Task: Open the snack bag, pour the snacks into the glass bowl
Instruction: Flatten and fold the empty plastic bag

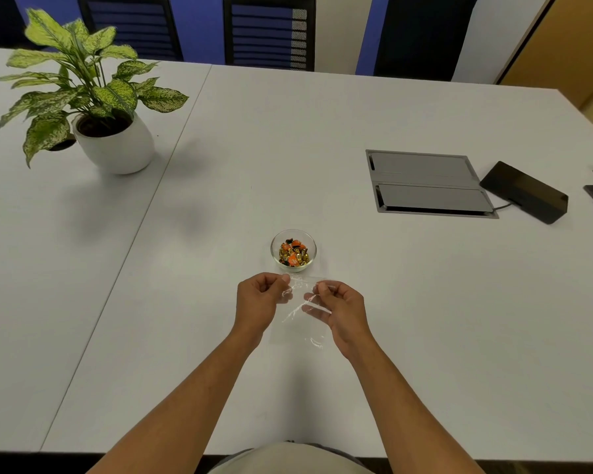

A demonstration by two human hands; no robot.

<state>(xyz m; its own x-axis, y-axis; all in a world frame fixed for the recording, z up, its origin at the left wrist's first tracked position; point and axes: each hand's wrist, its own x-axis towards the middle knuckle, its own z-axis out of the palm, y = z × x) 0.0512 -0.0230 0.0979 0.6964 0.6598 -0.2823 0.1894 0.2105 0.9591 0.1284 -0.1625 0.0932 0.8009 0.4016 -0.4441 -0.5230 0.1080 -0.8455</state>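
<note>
A small glass bowl (274,241) stands on the white table (322,131), holding orange and gold wrapped snacks (293,253). Just in front of it I hold a clear plastic snack bag (300,323), which looks empty and hangs down toward me. My left hand (259,302) pinches the bag's top left corner between thumb and fingers. My right hand (339,309) pinches the top right part, some fingers showing through the plastic.
A potted plant in a white pot (117,145) stands at the far left. A grey cable hatch (425,183) is set in the table at the right, with a black device (524,191) and cable beside it. Chairs line the far edge.
</note>
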